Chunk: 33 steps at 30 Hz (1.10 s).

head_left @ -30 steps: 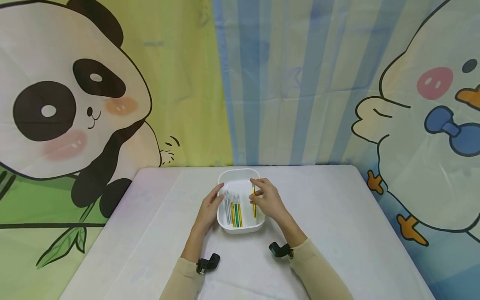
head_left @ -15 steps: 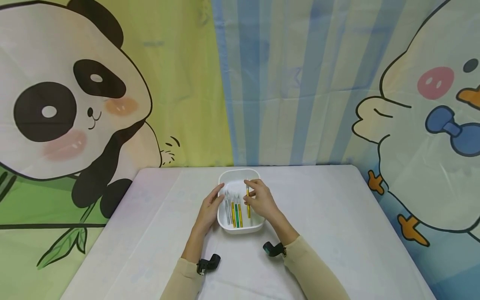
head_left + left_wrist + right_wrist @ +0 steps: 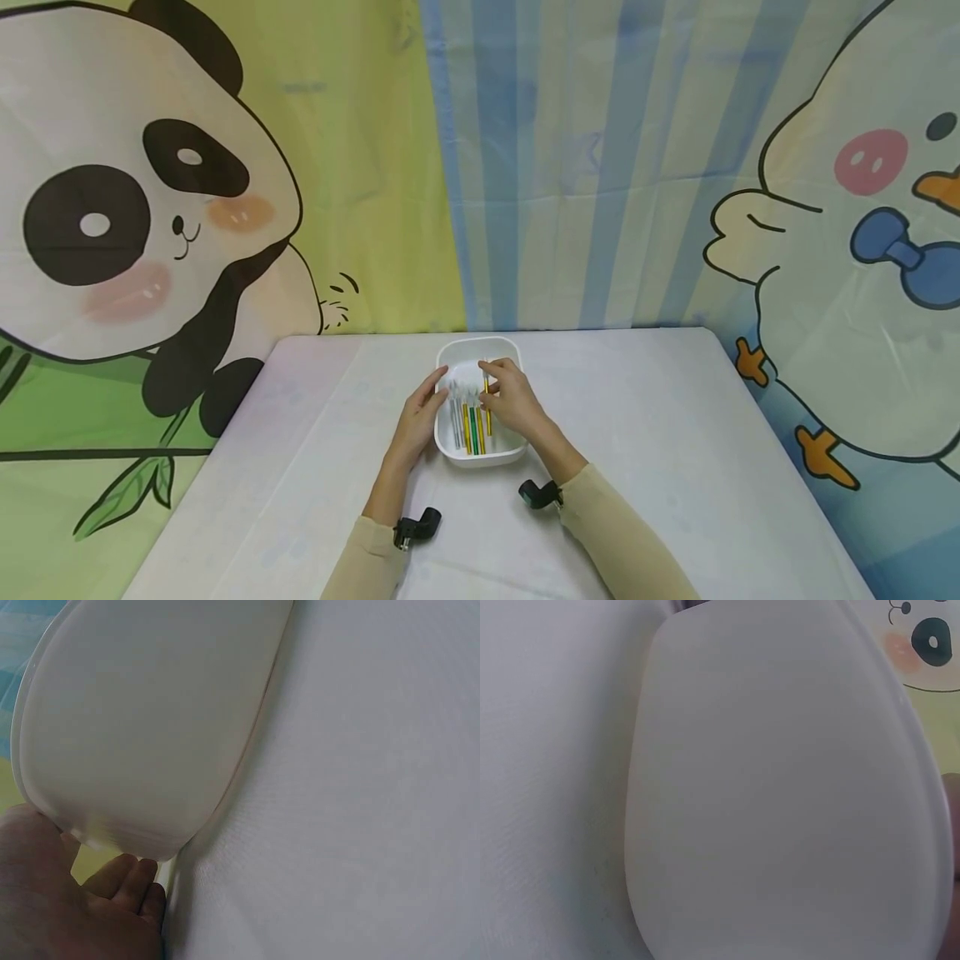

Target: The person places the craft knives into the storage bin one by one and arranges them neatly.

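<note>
A white box (image 3: 480,460) with rounded corners holds several slim pen-like sticks (image 3: 472,429) side by side, silver, gold and green with pale, whitish upper ends. My left hand (image 3: 411,421) grips the box's left wall, thumb at the rim. In the left wrist view that hand (image 3: 105,900) has its bent fingers against the outer wall. My right hand (image 3: 517,406) pinches a gold stick (image 3: 488,423) upright over the box, just right of the row. In the right wrist view the box's outer wall (image 3: 780,787) hides most of this hand (image 3: 952,847).
The box stands on a white-covered table (image 3: 637,417), near its far edge. Behind are a panda-print cloth (image 3: 390,167), a blue striped cloth (image 3: 555,167) and a chick print (image 3: 825,333). Each wrist wears a small black camera, the left one (image 3: 417,527) and the right one (image 3: 540,494).
My right hand has moved left with the gold stick, from the box's right side to right beside the row. The left hand and the box have stayed in place.
</note>
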### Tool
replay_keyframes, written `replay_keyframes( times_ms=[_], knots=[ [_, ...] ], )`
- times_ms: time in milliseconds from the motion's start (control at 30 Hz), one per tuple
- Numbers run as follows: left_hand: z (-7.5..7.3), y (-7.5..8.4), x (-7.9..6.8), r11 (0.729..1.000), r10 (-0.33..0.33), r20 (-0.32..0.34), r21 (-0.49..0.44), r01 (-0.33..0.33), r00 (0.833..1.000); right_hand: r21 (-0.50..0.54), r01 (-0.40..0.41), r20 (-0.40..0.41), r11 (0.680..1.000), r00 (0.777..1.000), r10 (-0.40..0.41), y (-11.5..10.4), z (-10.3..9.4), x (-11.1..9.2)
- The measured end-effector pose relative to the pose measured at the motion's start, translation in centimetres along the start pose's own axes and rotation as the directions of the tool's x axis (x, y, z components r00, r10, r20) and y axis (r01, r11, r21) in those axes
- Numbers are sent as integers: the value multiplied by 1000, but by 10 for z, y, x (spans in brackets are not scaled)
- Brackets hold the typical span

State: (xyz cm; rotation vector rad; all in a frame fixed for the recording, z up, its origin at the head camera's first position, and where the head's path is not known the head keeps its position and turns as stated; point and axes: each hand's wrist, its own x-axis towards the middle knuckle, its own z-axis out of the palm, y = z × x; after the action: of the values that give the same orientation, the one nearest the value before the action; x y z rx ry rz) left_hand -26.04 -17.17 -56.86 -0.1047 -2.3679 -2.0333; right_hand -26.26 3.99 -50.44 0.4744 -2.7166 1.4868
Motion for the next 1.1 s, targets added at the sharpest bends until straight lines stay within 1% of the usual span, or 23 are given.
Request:
replay_keyframes(
  times_ms=[267, 500, 700, 833, 1100],
  knots=[
    [0, 1, 0, 1000, -3, 2, -2, 3, 1000, -53, -1, 32, 999, 999, 2, 0, 1, 0],
    [0, 0, 1, 1000, -4, -5, 1, 4, 1000, -162, 32, 62, 986, 998, -22, 3, 4, 0],
    [0, -2, 1, 1000, 3, 7, 0, -3, 1000, -213, 44, 75, 976, 997, -29, 2, 5, 0],
    [0, 0, 1, 1000, -1, 6, 2, 1, 1000, -223, 48, 80, 974, 996, -31, 1, 6, -1],
    [-1, 0, 2, 1000, 17, 6, 21, -18, 1000, -230, 45, 112, 972, 994, -20, 1, 7, -2]
  ],
)
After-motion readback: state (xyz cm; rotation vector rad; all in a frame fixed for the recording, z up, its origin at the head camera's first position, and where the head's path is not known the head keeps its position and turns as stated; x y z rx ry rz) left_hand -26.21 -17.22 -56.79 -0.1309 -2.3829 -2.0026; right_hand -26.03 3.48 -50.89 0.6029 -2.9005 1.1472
